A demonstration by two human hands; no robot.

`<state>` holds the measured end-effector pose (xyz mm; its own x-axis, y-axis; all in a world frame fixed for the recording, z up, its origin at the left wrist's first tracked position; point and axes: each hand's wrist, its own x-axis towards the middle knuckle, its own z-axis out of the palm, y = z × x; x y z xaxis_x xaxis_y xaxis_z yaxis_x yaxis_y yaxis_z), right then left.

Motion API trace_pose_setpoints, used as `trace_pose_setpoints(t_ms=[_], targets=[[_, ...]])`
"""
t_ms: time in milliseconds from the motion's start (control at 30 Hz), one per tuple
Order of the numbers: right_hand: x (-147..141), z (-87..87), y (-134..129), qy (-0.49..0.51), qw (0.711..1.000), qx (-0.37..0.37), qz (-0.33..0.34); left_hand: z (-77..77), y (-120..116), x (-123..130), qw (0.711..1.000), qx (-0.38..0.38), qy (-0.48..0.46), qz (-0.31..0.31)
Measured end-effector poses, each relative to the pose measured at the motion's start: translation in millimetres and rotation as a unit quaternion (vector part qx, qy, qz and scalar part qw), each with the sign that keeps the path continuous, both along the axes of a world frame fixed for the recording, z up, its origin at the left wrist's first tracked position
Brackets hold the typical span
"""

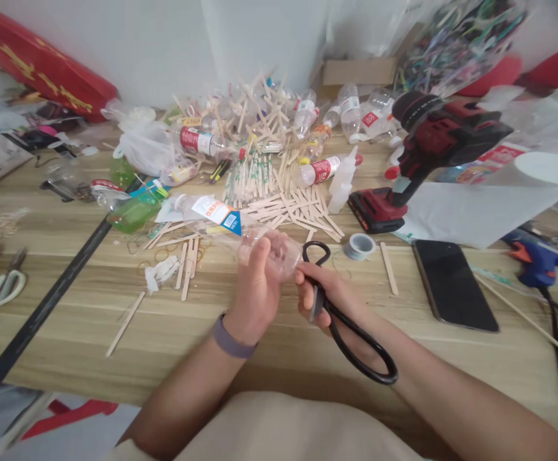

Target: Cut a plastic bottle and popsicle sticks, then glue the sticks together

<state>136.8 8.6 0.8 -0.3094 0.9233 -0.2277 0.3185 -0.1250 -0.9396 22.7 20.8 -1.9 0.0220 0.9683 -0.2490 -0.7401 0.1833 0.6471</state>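
My left hand (257, 285) is closed around the base end of a clear plastic bottle (202, 221), which has a white, orange and blue label. The bottle lies tilted, its neck pointing away to the left. My right hand (334, 298) holds black-handled scissors (372, 352), with their short metal blades turned back toward me under the fingers. The thumb and forefinger of that hand touch the bottle's base rim. Whether they pinch something small there is hidden. Beyond my hands lies a heap of flat wooden sticks (302, 208).
A red and black cordless drill (403, 160) stands at right, beside a phone (454, 282), a tape roll (359, 246) and a blue glue gun (535, 256). Several bottles and sticks crowd the back. On the left are a black strip (57, 294), white-handled scissors (9, 287) and another person's arm.
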Motion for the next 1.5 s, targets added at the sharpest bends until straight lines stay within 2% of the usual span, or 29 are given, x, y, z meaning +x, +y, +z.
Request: trace_pose_setpoints(t_ms=[133, 200, 300, 400, 500, 633, 767, 900, 1000, 1100, 1233, 1367, 1500], targets=[[3, -0.8, 0, -0.022, 0.999, 0.032, 0.001, 2.8, 1, 0, 0.999, 0.011, -0.003, 0.036], [8, -4.5, 1, -0.061, 0.995, 0.081, -0.002, 4.7, 2, 1, 0.998, 0.022, -0.023, 0.052], [15, -7.5, 5, -0.131, 0.975, 0.178, -0.009, 7.6, 1, 2, 0.998, 0.031, -0.045, 0.04], [24, -2.7, 14, -0.174, 0.955, 0.241, 0.024, 8.6, 1, 3, 0.998, -0.001, -0.054, 0.029], [32, 5.7, 21, -0.185, 0.948, 0.252, 0.067, 6.5, 1, 4, 0.995, -0.043, -0.079, 0.033], [34, 5.1, 20, -0.149, 0.967, 0.198, 0.06, 1.2, 2, 8, 0.996, -0.023, -0.081, 0.033], [20, -7.8, 12, -0.051, 0.997, 0.052, 0.034, -1.5, 2, 9, 0.997, 0.032, -0.037, 0.063], [4, -11.3, 7, 0.063, 0.995, -0.073, -0.007, 0.6, 2, 4, 0.996, 0.076, 0.003, 0.041], [-2, -6.2, 5, 0.12, 0.986, -0.114, -0.037, 2.8, 2, -1, 0.999, 0.043, 0.024, 0.02], [-5, -2.3, 1, 0.142, 0.982, -0.116, -0.051, 2.7, 1, -5, 1.0, -0.005, 0.018, 0.004], [-7, -6.0, -6, 0.103, 0.991, -0.067, -0.048, 0.6, 0, -5, 1.0, -0.01, -0.027, -0.002], [5, -12.4, -5, 0.002, 0.998, 0.049, -0.048, 1.9, -3, 0, 0.997, 0.007, -0.059, 0.048], [27, -9.2, 7, -0.059, 0.987, 0.15, -0.015, 3.2, -4, 5, 0.997, -0.025, -0.061, 0.04]])
